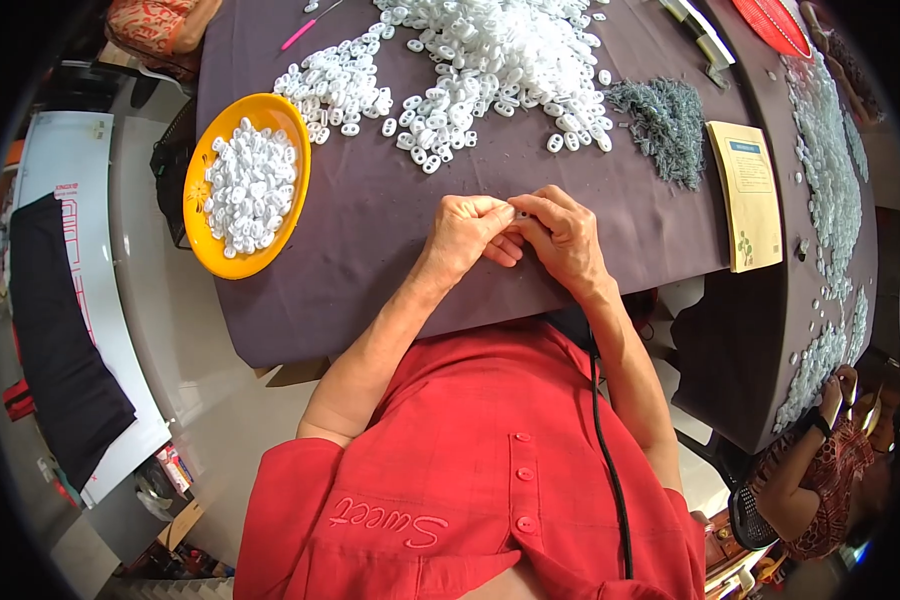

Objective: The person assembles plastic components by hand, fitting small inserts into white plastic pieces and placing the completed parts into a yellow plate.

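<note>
My left hand point(467, 233) and my right hand point(562, 233) meet over the dark grey tablecloth point(370, 250), fingertips pinched together on a small white plastic piece point(519, 213). Most of that piece is hidden by my fingers. A large heap of the same white plastic pieces point(490, 60) lies beyond my hands. A yellow bowl point(208, 250) at my left holds more white pieces. A pile of small grey-green parts point(667, 125) lies to the right of the heap.
A tan booklet point(750, 195) lies at the right. A pink pen point(298, 33) sits at the far edge. A second table point(820, 250) carries more white pieces, and another person's hand point(832, 390) works at its lower right end.
</note>
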A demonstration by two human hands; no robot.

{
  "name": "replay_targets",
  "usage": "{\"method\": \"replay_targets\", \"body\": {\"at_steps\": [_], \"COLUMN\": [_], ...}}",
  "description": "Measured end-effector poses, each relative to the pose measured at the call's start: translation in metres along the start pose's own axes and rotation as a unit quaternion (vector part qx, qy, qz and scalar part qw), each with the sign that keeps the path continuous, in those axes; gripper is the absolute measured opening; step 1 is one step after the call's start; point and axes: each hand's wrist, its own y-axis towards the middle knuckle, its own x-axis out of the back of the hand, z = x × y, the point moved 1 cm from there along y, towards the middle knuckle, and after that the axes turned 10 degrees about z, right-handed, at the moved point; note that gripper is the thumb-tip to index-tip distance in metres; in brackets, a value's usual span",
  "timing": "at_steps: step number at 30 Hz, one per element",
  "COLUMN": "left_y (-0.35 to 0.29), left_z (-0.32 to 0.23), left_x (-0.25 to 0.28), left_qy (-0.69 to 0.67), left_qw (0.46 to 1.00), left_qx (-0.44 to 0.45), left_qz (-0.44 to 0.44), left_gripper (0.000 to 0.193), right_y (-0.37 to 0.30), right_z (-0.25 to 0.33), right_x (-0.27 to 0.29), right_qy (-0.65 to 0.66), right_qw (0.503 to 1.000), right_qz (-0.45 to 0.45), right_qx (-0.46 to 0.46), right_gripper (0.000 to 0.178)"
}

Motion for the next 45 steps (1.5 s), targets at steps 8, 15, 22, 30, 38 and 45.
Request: {"method": "replay_targets", "body": {"at_steps": [8, 15, 22, 30, 38, 45], "left_y": [0.000, -0.025, -0.079, -0.106, -0.104, -0.058], "left_z": [0.009, -0.001, -0.048, -0.066, -0.049, -0.040], "left_x": [-0.007, 0.012, 0.082, 0.157, 0.179, 0.090], "left_qy": [0.014, -0.003, 0.174, 0.232, 0.202, 0.360], "left_qw": [0.998, 0.989, 0.912, 0.840, 0.842, 0.807], "left_qx": [-0.052, -0.051, -0.154, -0.120, -0.124, -0.252], "left_qz": [-0.040, -0.139, -0.337, -0.476, -0.484, -0.395], "left_gripper": [0.023, 0.020, 0.021, 0.019, 0.013, 0.012], "right_y": [0.000, -0.014, 0.000, 0.049, 0.045, 0.030], "right_z": [0.000, -0.001, -0.043, -0.056, -0.054, -0.046], "right_x": [0.003, 0.041, 0.100, 0.100, 0.095, 0.080], "right_qy": [0.042, -0.004, -0.213, -0.407, -0.410, -0.362], "right_qw": [0.999, 0.988, 0.944, 0.900, 0.906, 0.925], "right_qz": [-0.013, -0.137, -0.229, -0.080, -0.072, -0.074], "right_qx": [-0.004, -0.074, -0.106, -0.130, -0.079, -0.094], "right_gripper": [0.025, 0.015, 0.010, 0.013, 0.006, 0.004]}}
